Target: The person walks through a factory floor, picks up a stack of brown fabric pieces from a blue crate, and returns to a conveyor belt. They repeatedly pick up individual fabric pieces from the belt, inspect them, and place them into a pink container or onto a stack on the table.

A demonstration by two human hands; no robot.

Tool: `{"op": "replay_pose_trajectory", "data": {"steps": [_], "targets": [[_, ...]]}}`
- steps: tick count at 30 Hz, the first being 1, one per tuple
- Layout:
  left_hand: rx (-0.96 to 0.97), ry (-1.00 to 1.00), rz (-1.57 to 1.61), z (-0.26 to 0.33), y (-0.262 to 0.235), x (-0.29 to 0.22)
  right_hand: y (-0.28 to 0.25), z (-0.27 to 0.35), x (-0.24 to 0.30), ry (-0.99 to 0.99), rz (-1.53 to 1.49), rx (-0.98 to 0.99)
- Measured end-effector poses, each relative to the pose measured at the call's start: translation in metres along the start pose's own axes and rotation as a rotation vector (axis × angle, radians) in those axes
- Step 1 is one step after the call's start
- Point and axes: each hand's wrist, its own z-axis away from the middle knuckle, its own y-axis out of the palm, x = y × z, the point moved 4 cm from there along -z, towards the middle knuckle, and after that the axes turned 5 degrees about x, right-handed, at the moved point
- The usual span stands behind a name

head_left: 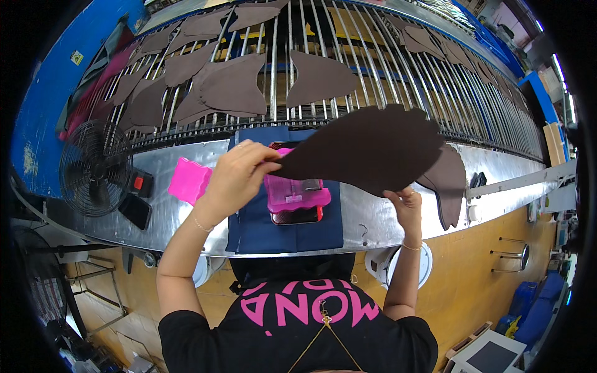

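A curved metal worktop (186,233) is seen running left to right, with a dark blue cloth (286,230) laid across its middle. Behind it a rack of metal bars (373,68) is loaded with brown cut leather pieces (227,84). A small black fan (94,168) is mounted at the worktop's left end, in front of a blue wall (43,105). An ochre floor (472,273) is visible below, with blue crates at the lower right.

On the cloth, a pink wavy-edged template (295,193) is laid over a dark red-rimmed flat object. A 2nd pink template (188,180) is lying just left of the cloth on bare metal.

The left hand (236,174) is raised above the cloth, its grip pinched shut on the narrow left tip of a large dark brown leather piece (373,149). The right hand (404,208) is held under the piece's lower right edge, fingers closed on that edge. The piece is held flat between the 2 hands, above the worktop and over the pink template's right side. A 2nd brown piece (451,180) is hanging just behind it on the right, close to the right hand; whether it is gripped too cannot be told.
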Motion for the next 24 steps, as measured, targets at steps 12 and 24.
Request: {"op": "replay_pose_trajectory", "data": {"steps": [12, 24], "targets": [[0.151, -0.037, 0.173, -0.082, 0.052, 0.0, -0.079, -0.038, 0.034, -0.028, 0.086, -0.45], [0.236, -0.5, -0.035, -0.166, 0.097, 0.207, 0.028, -0.249, -0.074, 0.208, 0.566, -0.263]]}}
